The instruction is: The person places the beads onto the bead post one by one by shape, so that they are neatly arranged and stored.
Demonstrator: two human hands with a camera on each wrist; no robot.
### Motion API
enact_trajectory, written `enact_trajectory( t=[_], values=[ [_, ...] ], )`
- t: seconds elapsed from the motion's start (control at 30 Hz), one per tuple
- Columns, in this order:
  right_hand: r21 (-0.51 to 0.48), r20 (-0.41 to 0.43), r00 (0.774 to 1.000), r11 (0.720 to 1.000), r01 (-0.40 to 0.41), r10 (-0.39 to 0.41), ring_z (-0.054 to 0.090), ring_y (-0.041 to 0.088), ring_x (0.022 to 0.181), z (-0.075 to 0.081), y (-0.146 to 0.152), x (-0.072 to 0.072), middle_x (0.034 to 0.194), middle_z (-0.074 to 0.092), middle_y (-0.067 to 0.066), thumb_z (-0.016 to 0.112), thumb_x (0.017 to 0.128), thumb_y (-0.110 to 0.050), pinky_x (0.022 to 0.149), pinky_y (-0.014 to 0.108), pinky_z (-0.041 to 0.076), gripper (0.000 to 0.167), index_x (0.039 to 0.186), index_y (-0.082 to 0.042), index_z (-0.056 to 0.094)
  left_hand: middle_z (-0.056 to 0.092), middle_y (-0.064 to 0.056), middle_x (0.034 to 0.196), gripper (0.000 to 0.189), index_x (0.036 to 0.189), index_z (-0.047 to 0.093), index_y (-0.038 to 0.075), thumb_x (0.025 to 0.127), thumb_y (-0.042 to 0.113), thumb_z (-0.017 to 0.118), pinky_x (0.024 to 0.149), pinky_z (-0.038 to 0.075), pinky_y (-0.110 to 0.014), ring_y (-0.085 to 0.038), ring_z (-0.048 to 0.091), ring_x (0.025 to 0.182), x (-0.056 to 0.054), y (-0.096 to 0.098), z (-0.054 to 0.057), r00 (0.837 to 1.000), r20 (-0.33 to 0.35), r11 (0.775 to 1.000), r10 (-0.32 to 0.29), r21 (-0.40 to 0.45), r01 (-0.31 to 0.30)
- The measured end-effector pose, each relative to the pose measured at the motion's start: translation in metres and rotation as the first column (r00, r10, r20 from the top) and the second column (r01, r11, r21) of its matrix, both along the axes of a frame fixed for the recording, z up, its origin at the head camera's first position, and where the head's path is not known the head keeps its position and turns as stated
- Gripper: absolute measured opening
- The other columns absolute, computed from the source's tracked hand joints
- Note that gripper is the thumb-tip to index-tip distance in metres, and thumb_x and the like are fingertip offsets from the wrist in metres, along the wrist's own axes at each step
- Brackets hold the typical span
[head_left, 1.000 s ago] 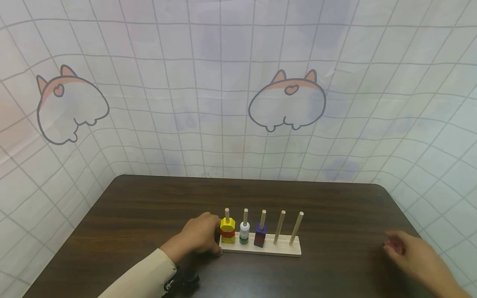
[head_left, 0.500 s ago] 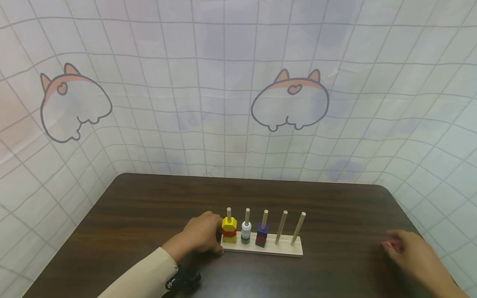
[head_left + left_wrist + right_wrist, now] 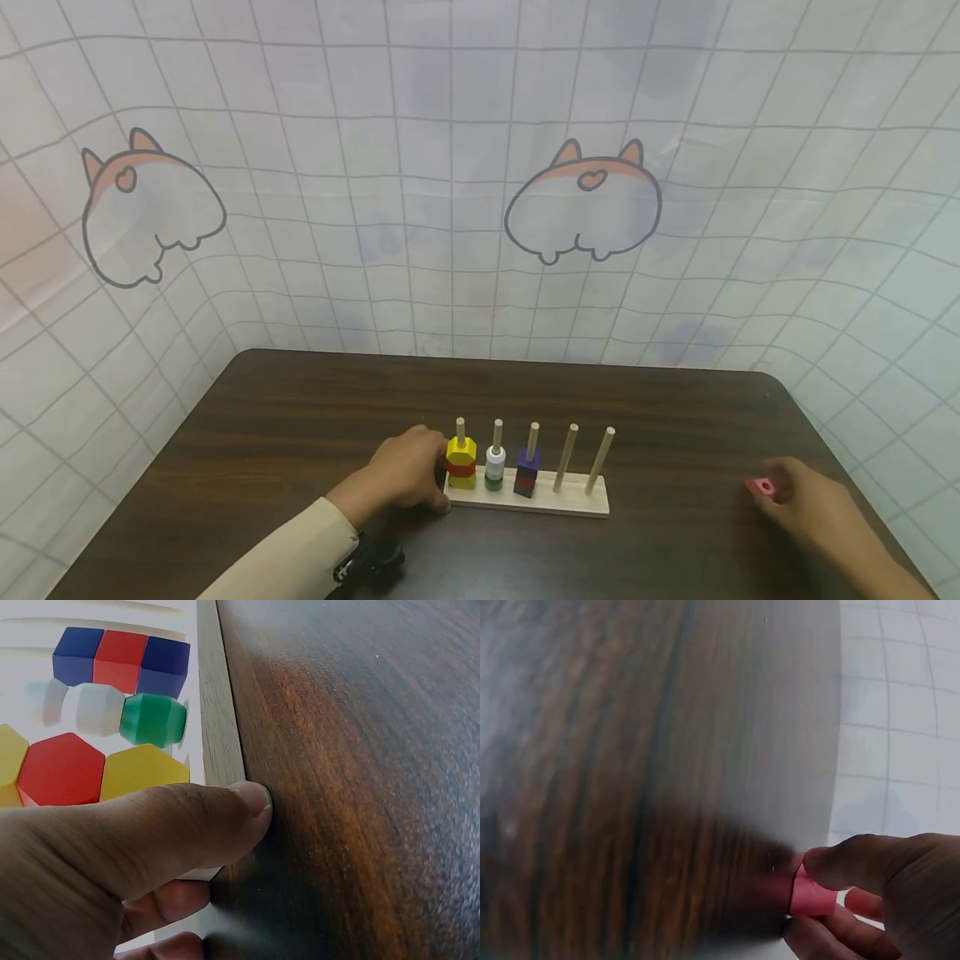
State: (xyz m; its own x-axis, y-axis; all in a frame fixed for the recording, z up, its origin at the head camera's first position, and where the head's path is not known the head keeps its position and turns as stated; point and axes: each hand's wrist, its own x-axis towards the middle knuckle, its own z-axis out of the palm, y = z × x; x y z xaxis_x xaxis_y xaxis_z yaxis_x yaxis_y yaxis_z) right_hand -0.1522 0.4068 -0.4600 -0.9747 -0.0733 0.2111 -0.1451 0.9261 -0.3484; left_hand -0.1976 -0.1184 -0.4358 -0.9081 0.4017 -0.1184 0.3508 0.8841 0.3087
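My left hand (image 3: 408,471) grips the left end of a pale wooden peg board (image 3: 558,500). Its thumb lies along the front edge of the board in the left wrist view. Hexagonal yellow and red beads (image 3: 461,452) sit on the peg nearest that hand, then white and green rounded beads (image 3: 494,461). Purple and red square beads (image 3: 120,658) fill the middle peg; the two right pegs are bare. Far to the right, my right hand (image 3: 813,510) pinches a pink bead (image 3: 812,898) with a hole, between thumb and fingers, low by the tabletop.
A dark wood-grain table (image 3: 315,400) carries everything. Grid-patterned white cloth (image 3: 450,208) with animal drawings surrounds its back and sides. A black band (image 3: 367,565) is on the left wrist, beside a cream sleeve (image 3: 292,550).
My right hand has shifted a little left with the pink bead, which now shows more fully. The left hand stays on the end of the board.
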Motion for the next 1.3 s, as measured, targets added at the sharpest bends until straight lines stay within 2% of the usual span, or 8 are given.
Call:
enact_trajectory(
  t=[0.1,0.27,0.47,0.63,0.93,1.1,1.3],
  values=[
    [-0.002,0.073,0.997,1.0,-0.005,0.005,0.073,0.036,0.078,0.003,-0.004,-0.001,0.092,0.072,0.025,0.082,0.083,-0.012,0.071,0.06,0.054,0.05,0.116,0.016,0.057,0.062,0.008,0.088,0.049,0.096,0.073,0.017,0.058,0.034,0.099,0.072,0.051,-0.047,-0.016,0.053,0.086,0.0,0.0,0.0,1.0,0.003,1.0,0.001,0.0,-0.001],
    [0.001,0.108,0.993,0.999,-0.042,0.042,0.072,0.039,0.085,0.008,-0.017,-0.005,0.096,0.073,0.023,0.081,0.085,-0.015,0.072,0.058,0.055,0.048,0.119,0.011,0.06,0.062,0.008,0.088,0.049,0.097,0.074,0.016,0.059,0.033,0.099,0.073,0.051,-0.047,-0.017,0.053,0.087,0.0,0.0,0.0,1.0,0.005,1.0,0.002,0.004,-0.002],
    [-0.033,0.051,0.996,0.997,-0.076,0.078,0.072,0.036,0.087,0.011,-0.037,-0.008,0.097,0.074,0.017,0.083,0.083,-0.014,0.075,0.057,0.055,0.045,0.119,0.004,0.064,0.064,0.007,0.09,0.05,0.098,0.074,0.017,0.058,0.034,0.099,0.074,0.052,-0.048,-0.017,0.054,0.089,0.001,0.0,0.0,1.0,0.0,1.0,0.001,0.002,-0.001],
    [-0.061,0.036,0.993,0.992,-0.111,0.113,0.072,0.033,0.087,0.019,-0.056,-0.012,0.097,0.075,0.012,0.083,0.082,-0.013,0.075,0.057,0.054,0.046,0.122,0.001,0.064,0.064,0.006,0.091,0.051,0.099,0.074,0.016,0.058,0.033,0.099,0.075,0.052,-0.049,-0.017,0.054,0.089,0.0,0.0,0.0,1.0,0.006,1.0,0.007,0.004,-0.007],
    [-0.09,0.008,0.982,0.978,-0.19,0.191,0.071,0.023,0.087,0.047,-0.09,-0.013,0.104,0.074,0.005,0.079,0.084,-0.008,0.073,0.046,0.057,0.038,0.12,-0.006,0.066,0.064,0.007,0.09,0.05,0.099,0.074,0.017,0.058,0.033,0.099,0.076,0.052,-0.049,-0.017,0.054,0.089,-0.001,0.0,-0.002,1.0,0.009,1.0,0.011,-0.001,-0.011],
    [-0.075,-0.053,0.971,0.969,-0.236,0.233,0.069,0.015,0.083,0.063,-0.106,-0.013,0.101,0.074,-0.001,0.081,0.083,-0.007,0.07,0.037,0.055,0.035,0.116,-0.01,0.069,0.064,0.006,0.091,0.051,0.099,0.074,0.016,0.058,0.033,0.099,0.077,0.052,-0.049,-0.018,0.055,0.089,0.0,0.0,-0.002,1.0,0.009,1.0,0.008,0.006,-0.008],
    [-0.055,-0.083,0.962,0.963,-0.265,0.26,0.068,0.013,0.084,0.083,-0.119,-0.013,0.099,0.073,-0.006,0.081,0.084,-0.009,0.072,0.038,0.054,0.034,0.116,-0.012,0.069,0.064,0.006,0.09,0.051,0.098,0.074,0.016,0.058,0.033,0.099,0.077,0.052,-0.05,-0.018,0.055,0.09,0.0,0.001,-0.001,1.0,0.011,1.0,0.009,0.006,-0.009]
  ],
)
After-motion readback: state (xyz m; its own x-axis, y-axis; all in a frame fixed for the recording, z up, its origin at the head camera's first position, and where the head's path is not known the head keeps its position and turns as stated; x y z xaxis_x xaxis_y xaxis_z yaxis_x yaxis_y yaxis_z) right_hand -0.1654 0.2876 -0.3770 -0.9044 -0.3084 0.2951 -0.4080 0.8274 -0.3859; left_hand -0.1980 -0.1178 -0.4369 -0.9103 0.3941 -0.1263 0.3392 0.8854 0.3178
